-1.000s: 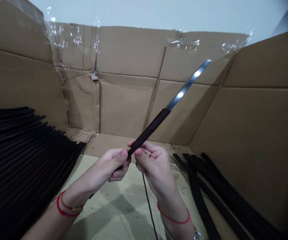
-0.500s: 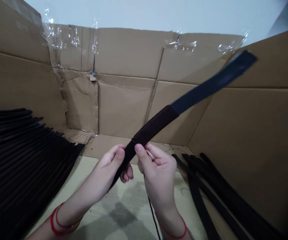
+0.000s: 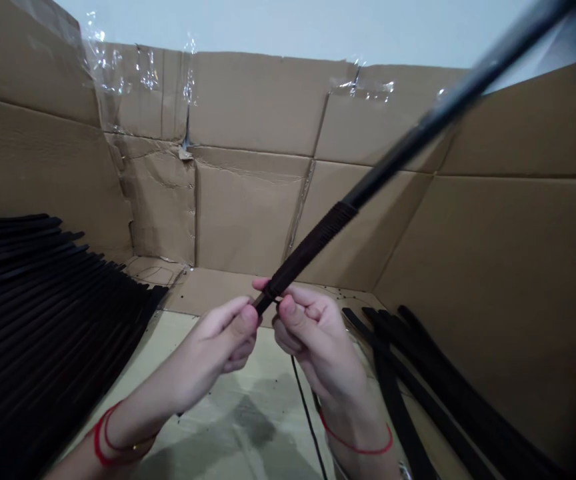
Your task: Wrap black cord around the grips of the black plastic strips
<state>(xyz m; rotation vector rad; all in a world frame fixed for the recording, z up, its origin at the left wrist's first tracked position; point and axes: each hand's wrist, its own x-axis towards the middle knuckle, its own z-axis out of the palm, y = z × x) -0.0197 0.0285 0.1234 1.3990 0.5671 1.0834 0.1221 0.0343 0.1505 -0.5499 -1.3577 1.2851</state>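
Both my hands meet at the middle of the view and pinch the lower end of a long thin black strip (image 3: 313, 243). My left hand (image 3: 223, 347) grips it with thumb and fingers closed. My right hand (image 3: 313, 333) pinches it right beside the left, thumb on top. The strip's lower stretch is wound with dark ribbed cord; its bare upper part (image 3: 448, 107) slants up to the top right corner and is blurred. A thin black thread (image 3: 304, 407) hangs down between my wrists.
Cardboard walls (image 3: 253, 200) with clear tape enclose the workspace. A big stack of black strips (image 3: 43, 320) lies at the left. Several more black strips (image 3: 418, 387) lie on the pale floor at the right by the cardboard side wall (image 3: 518, 267).
The strip has turned in my fingers from its flat face to its thin edge, and its far end has swung higher toward the top right corner. My hands stay where they were.
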